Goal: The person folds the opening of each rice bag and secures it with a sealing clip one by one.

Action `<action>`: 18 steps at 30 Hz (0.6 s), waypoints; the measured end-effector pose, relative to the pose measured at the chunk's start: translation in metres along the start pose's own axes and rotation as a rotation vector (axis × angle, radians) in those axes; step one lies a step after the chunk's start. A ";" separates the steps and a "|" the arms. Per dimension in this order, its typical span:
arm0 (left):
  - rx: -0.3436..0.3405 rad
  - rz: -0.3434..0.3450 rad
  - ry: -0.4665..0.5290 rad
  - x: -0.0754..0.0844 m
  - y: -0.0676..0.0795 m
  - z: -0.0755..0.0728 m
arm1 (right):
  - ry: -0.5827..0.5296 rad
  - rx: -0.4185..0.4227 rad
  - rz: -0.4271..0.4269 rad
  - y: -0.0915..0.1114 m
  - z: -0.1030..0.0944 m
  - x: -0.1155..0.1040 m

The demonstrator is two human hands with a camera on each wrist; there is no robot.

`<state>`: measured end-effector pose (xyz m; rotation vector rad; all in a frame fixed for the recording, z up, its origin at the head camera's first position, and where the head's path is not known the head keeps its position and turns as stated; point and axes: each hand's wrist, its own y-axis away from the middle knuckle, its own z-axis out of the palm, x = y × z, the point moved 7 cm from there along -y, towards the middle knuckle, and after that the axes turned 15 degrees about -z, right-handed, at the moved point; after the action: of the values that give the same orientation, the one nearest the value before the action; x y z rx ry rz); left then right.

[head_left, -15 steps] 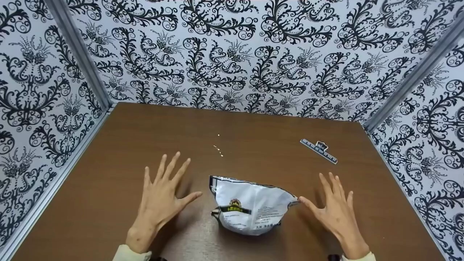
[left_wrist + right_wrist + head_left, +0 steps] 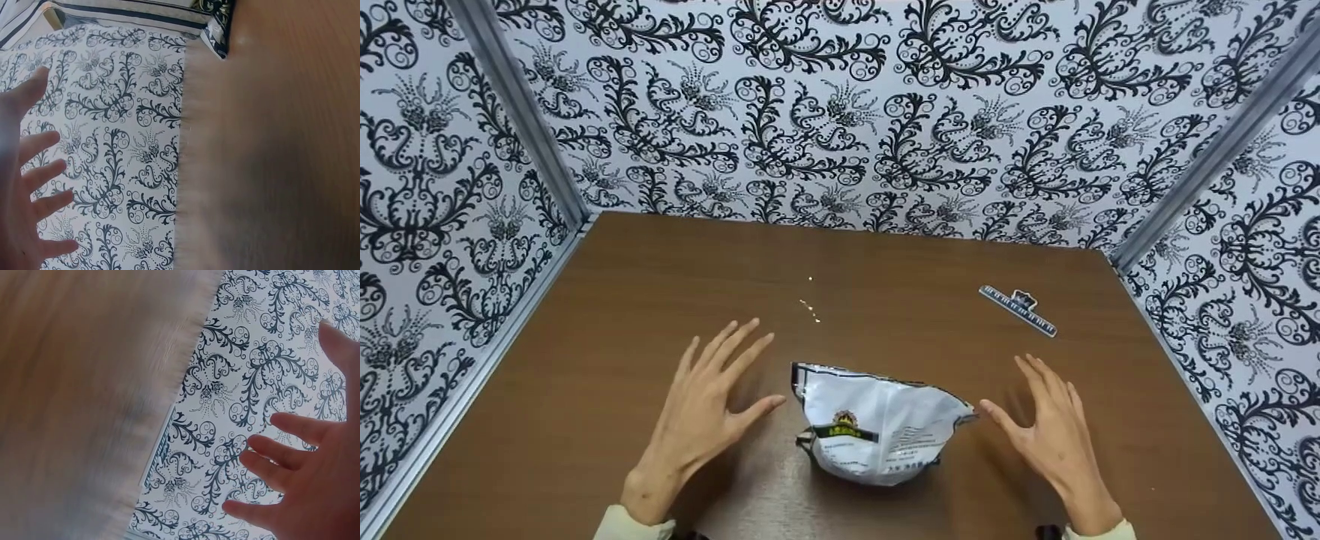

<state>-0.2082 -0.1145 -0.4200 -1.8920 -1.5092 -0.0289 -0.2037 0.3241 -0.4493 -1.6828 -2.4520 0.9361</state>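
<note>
A silvery-white plastic bag (image 2: 881, 427) with black trim and a small yellow-and-black logo stands at the near middle of the table in the head view. To its left is my left hand (image 2: 697, 420), fingers extended and thumb pointing at the bag, a small gap between them. On the other side my right hand (image 2: 1054, 439) has its thumb tip close to the bag's right corner; whether they touch I cannot tell. Both hands hold nothing. The left wrist view shows part of the bag (image 2: 216, 34) at the top, and spread fingers (image 2: 48, 174) at the left.
A long flat clip (image 2: 1018, 309) with a piano-key pattern lies at the back right of the brown table (image 2: 660, 262). Several tiny pale crumbs (image 2: 808, 306) are scattered behind the bag. Patterned walls (image 2: 840, 112) enclose the back and sides.
My left hand has shifted slightly right toward the bag, its fingers closer together. The right hand's fingers have also drawn together a little. The bag and the clip stay put.
</note>
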 end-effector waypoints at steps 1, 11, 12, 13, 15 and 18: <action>-0.002 0.006 0.012 0.002 0.000 -0.001 | -0.003 0.012 -0.011 0.000 0.000 -0.001; -0.003 0.057 0.083 0.021 0.001 -0.011 | -0.105 0.080 -0.051 0.002 0.002 -0.006; -0.004 0.062 0.092 0.024 0.001 -0.013 | -0.116 0.083 -0.053 0.002 0.002 -0.006; -0.003 0.070 0.099 0.027 0.001 -0.015 | -0.127 0.087 -0.054 0.002 0.001 -0.007; 0.000 0.085 0.122 0.034 0.000 -0.020 | -0.143 0.089 -0.053 0.001 0.001 -0.009; 0.016 0.107 0.147 0.043 -0.001 -0.026 | -0.160 0.078 -0.044 0.001 0.002 -0.012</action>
<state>-0.1846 -0.0917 -0.3812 -1.9118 -1.3053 -0.1041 -0.1985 0.3136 -0.4481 -1.5808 -2.5007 1.1885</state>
